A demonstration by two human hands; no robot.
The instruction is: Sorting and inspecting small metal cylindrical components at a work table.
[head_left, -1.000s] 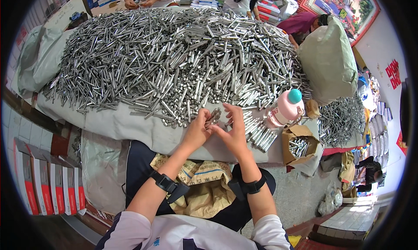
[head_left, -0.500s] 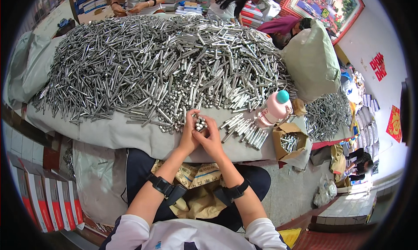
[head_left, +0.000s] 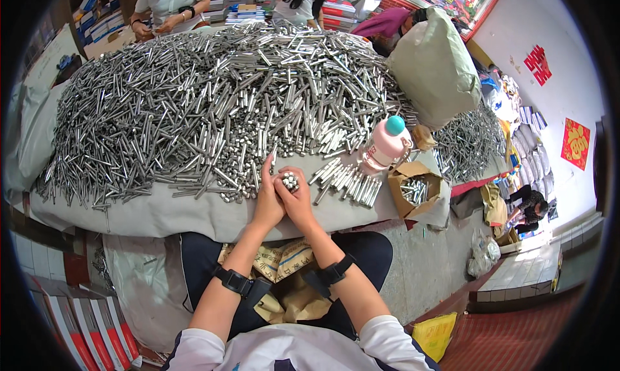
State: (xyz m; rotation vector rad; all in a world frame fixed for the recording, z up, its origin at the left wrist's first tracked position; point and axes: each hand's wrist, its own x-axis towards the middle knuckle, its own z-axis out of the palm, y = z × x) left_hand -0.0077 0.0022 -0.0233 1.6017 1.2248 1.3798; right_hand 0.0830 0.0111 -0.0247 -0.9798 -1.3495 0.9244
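My right hand (head_left: 296,200) is wrapped around a bundle of silver metal rods (head_left: 290,181) that look like anchor bolts, their ends gathered into a tight cluster facing up. Against its left side lies my left hand (head_left: 266,200), palm turned inward and fingers stretched toward the pile. Just beyond both hands spreads a large heap of the same rods (head_left: 194,106) on a grey cloth (head_left: 174,206). To the right of my hands, several rods lie side by side in a row (head_left: 349,182).
Right of the row stand a pink bottle with a teal cap (head_left: 386,145) and an open cardboard box of rods (head_left: 413,190). A pale green sack (head_left: 436,71) sits behind them, near another heap (head_left: 470,142). Other people (head_left: 169,6) are across the table.
Both hands were cupped around the bundle. Now the right hand grips it, its ends gathered closer, while the left fingers have straightened beside it. The whole view has shifted slightly.
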